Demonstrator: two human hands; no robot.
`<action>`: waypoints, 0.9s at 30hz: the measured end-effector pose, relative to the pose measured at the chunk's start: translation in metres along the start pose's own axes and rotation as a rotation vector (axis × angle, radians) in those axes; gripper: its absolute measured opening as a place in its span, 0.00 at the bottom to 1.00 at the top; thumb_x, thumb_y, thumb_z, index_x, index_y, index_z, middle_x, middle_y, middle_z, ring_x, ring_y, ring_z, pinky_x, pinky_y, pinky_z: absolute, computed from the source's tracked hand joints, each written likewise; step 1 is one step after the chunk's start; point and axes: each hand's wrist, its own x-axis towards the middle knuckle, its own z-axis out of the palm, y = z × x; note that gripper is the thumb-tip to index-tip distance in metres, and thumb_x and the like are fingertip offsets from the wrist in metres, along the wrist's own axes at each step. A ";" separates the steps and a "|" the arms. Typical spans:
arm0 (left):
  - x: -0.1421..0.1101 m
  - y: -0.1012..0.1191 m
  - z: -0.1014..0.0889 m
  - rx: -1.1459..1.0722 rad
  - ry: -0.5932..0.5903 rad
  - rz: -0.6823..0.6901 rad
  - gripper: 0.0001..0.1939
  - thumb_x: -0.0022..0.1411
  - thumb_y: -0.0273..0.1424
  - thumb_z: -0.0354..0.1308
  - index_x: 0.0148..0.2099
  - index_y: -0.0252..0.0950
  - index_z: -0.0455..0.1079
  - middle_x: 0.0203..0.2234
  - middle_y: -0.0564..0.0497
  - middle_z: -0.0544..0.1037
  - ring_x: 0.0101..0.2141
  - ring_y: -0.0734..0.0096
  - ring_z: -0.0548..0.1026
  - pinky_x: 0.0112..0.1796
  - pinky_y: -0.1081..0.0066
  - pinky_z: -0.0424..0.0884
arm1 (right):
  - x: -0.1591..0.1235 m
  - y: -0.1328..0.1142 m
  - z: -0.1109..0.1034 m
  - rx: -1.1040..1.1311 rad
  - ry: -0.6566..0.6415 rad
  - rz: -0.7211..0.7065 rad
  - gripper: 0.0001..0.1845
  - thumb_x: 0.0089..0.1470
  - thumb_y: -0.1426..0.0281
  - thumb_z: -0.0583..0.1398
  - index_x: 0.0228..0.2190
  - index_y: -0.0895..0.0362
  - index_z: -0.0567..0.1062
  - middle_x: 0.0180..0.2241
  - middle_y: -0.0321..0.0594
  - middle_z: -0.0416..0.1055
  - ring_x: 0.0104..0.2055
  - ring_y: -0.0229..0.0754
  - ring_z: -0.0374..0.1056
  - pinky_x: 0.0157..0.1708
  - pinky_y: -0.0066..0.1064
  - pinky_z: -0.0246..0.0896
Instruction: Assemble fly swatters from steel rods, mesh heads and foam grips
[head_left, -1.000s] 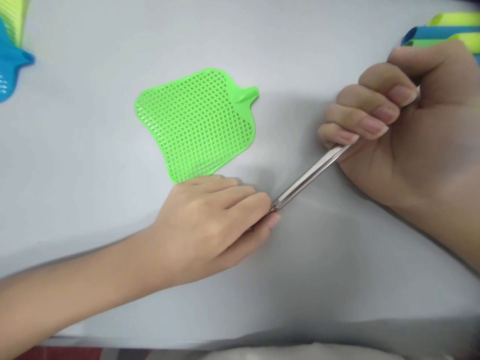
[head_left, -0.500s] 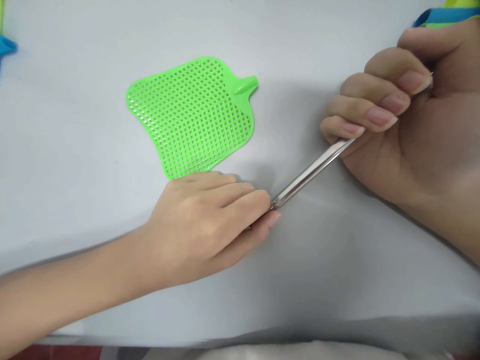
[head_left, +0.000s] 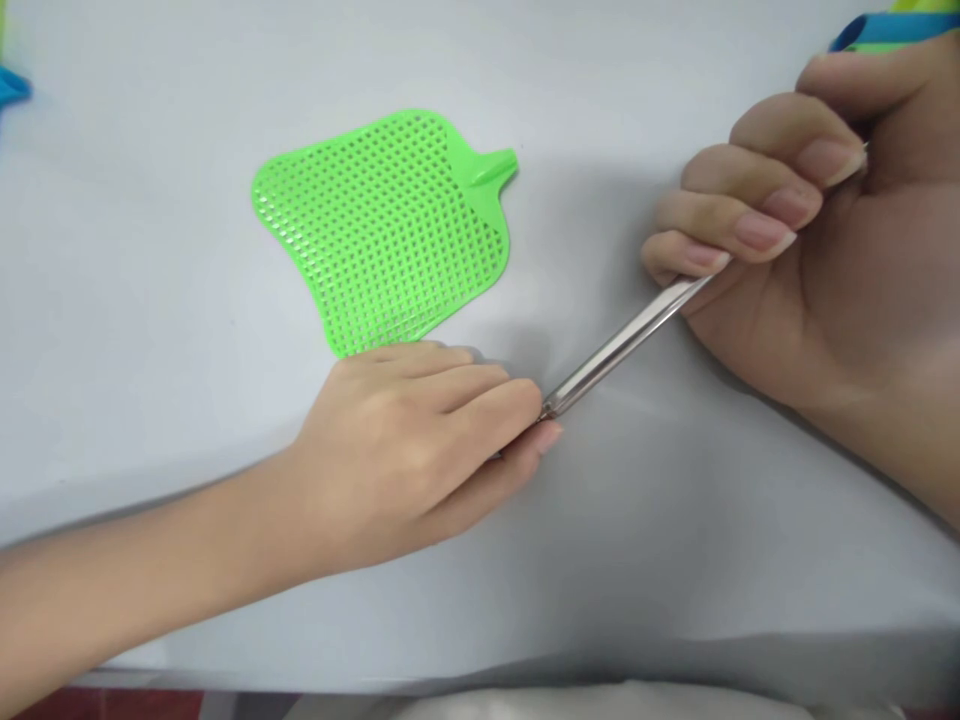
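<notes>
A thin, shiny metal rod (head_left: 622,347) runs slantwise between my two hands above the table. My left hand (head_left: 420,440) pinches its lower end between thumb and fingers, covering that tip. Curled around the upper end, the fingers of my right hand (head_left: 795,210) hide the rest of the rod, palm turned up. Just beyond my left knuckles lies a bright green fly swatter head (head_left: 390,230), a perforated plastic square with a short socket neck pointing right. It rests flat and apart from the rod.
Blue tubing-like plastic (head_left: 896,32) with green and yellow pieces shows at the upper right, behind my right hand. Another blue piece (head_left: 13,88) pokes in at the left edge. The pale table (head_left: 150,300) ends near the bottom of the view.
Both hands keep the same hold on the metal rod. The view has shifted very slightly; otherwise nothing visibly differs.
</notes>
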 end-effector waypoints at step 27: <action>0.003 0.001 -0.002 0.027 -0.001 0.007 0.12 0.62 0.32 0.49 0.25 0.36 0.63 0.16 0.57 0.67 0.19 0.78 0.66 0.22 0.75 0.60 | -0.001 0.002 -0.001 0.005 -0.038 -0.024 0.17 0.48 0.73 0.47 0.19 0.56 0.39 0.13 0.31 0.44 0.17 0.30 0.48 0.20 0.26 0.55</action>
